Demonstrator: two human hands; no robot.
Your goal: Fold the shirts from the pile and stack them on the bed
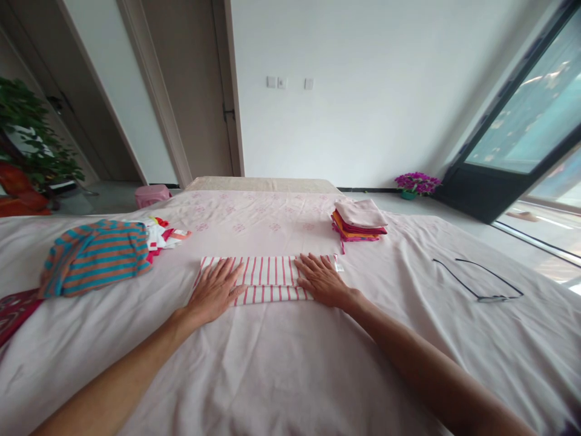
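A white cloth garment with red stripes (270, 272) lies folded into a flat, wide strip on the pale pink bedsheet (281, 369). On its left end rests my left hand (215, 292), palm down with the fingers spread. My right hand (322, 280) lies flat across the right end, its fingers also apart. Neither hand grips the fabric. A small white tag shows at the cloth's right edge, just past my right hand. Parts of both ends are hidden beneath my hands.
Behind my right hand sits a stack of folded clothes (361, 219). To the left are a striped teal and brown garment (102, 257) and a dark red cloth (18, 309). Black-framed glasses (497, 297) lie at the right. Beyond the bed stands a pink stool (152, 195).
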